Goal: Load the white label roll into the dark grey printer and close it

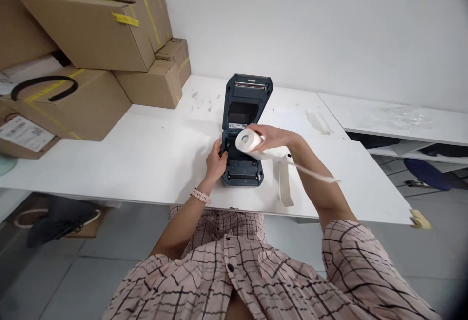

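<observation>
A dark label printer (242, 170) stands on the white table with its lid (248, 94) raised. My left hand (216, 161) grips the printer's left side, the thumb over the inner edge. Held in my right hand (272, 137) is a white paper roll (246, 141), tilted above the printer's open bay, its round end toward me. Whether the roll touches the bay I cannot tell. To the right of the printer, a loose white paper strip (285, 186) hangs down onto the table. Behind my right wrist, part of the strip is hidden.
Cardboard boxes (91, 30) are stacked at the back left, with a black loop handle (44, 81) on one. Clear plastic wrapping (409, 116) lies at the far right. A yellowish pad (420, 219) covers the table's right front corner. A white wall (292, 27) stands behind.
</observation>
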{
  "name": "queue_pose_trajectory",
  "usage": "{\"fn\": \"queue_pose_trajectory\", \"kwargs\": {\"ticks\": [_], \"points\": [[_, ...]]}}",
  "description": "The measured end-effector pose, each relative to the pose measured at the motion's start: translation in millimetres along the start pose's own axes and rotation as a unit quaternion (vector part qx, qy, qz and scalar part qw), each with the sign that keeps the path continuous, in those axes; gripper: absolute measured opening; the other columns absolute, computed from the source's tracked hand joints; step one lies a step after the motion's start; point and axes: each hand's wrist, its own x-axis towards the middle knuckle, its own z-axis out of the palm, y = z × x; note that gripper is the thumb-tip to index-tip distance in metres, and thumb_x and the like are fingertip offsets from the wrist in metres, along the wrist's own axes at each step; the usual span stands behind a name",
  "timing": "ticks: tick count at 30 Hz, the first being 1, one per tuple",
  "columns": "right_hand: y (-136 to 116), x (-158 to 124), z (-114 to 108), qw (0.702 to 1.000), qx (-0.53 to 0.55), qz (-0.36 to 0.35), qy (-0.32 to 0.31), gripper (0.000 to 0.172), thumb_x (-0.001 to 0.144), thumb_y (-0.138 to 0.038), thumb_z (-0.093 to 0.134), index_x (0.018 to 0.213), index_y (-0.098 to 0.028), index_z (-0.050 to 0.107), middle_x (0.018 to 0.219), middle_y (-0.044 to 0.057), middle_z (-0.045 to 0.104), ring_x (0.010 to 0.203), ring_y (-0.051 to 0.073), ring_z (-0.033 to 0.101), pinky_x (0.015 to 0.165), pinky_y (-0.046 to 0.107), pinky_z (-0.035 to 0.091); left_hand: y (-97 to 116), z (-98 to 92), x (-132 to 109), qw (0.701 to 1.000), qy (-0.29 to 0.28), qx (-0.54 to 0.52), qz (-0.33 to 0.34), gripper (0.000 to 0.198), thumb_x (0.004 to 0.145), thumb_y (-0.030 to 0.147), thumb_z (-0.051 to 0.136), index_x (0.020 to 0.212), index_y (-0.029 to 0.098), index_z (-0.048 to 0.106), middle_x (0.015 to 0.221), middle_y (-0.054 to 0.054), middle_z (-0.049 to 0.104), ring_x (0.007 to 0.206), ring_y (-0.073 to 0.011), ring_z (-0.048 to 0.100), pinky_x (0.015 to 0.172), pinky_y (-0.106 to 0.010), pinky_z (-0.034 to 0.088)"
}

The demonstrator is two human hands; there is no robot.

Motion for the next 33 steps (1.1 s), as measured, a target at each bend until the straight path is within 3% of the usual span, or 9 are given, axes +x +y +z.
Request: {"fn": "queue_pose_trajectory", "kwargs": {"ticks": [5,14,20,25,27,29,33], "points": [[-28,42,20,0.976,-0.180,0.075,-0.093,0.062,0.063,-0.049,0.087,0.113,-0.024,0.061,0.119,0.010,0.070,0.102,0.032,0.066,0.078,0.039,0.051,-1,0.9,3,1.000,0.013,0.015,-0.014,0.068,0.089,0.019,0.062,0.155,0.027,0.047,0.144,-0.010,0.068,0.138,-0.0303,0.061,0.122,-0.052,0.040],[-23,50,24,0.976,-0.165,0.076,-0.117,0.063,0.060,-0.047,0.090,0.112,-0.025,0.061,0.120,0.008,0.069,0.106,0.033,0.066,0.078,0.038,0.050,2,-1.0,2,0.999,0.015,0.035,-0.014,0.067,0.090,0.020,0.063,0.154,0.029,0.048,0.146,-0.010,0.067,0.139,-0.0314,0.060,0.122,-0.052,0.039],[-22,60,26,0.967,-0.202,0.087,-0.128,0.057,0.061,-0.053,0.089,0.103,-0.024,0.065,0.114,0.009,0.072,0.102,0.034,0.068,0.072,0.036,0.049,8,2.1,1,0.998,0.020,0.059,-0.002,0.073,0.090,0.012,0.059,0.159,0.029,0.040,0.149,-0.009,0.065,0.143,-0.0312,0.057,0.125,-0.054,0.035],[-9,70,32,0.965,-0.189,0.091,-0.158,0.061,0.069,-0.055,0.085,0.117,-0.022,0.067,0.128,0.012,0.071,0.113,0.036,0.068,0.082,0.037,0.053,9,1.6,-1,0.998,0.020,0.059,0.003,0.071,0.092,0.013,0.059,0.159,0.027,0.040,0.151,-0.012,0.064,0.144,-0.0312,0.056,0.125,-0.053,0.035],[-6,64,38,0.971,-0.183,0.082,-0.128,0.069,0.073,-0.054,0.083,0.131,-0.022,0.064,0.137,0.013,0.068,0.123,0.039,0.065,0.092,0.041,0.054,9,0.9,-1,0.998,0.017,0.060,-0.002,0.071,0.093,0.014,0.058,0.160,0.027,0.039,0.152,-0.012,0.062,0.143,-0.0308,0.057,0.125,-0.053,0.036],[-6,46,48,0.979,-0.188,0.056,-0.054,0.070,0.082,-0.048,0.078,0.144,-0.022,0.058,0.147,0.016,0.063,0.133,0.042,0.060,0.104,0.048,0.051,8,0.2,-2,0.999,0.013,0.052,-0.006,0.069,0.093,0.015,0.059,0.159,0.028,0.041,0.153,-0.011,0.062,0.143,-0.0300,0.057,0.124,-0.051,0.037],[-15,-12,90,0.982,-0.172,-0.028,0.071,0.052,0.105,-0.041,0.050,0.152,-0.018,0.052,0.156,0.018,0.055,0.145,0.038,0.052,0.118,0.055,0.044,8,-0.4,-2,0.999,0.011,0.030,0.008,0.062,0.094,0.017,0.058,0.153,0.030,0.048,0.151,-0.008,0.063,0.144,-0.0280,0.056,0.124,-0.047,0.039]]}}
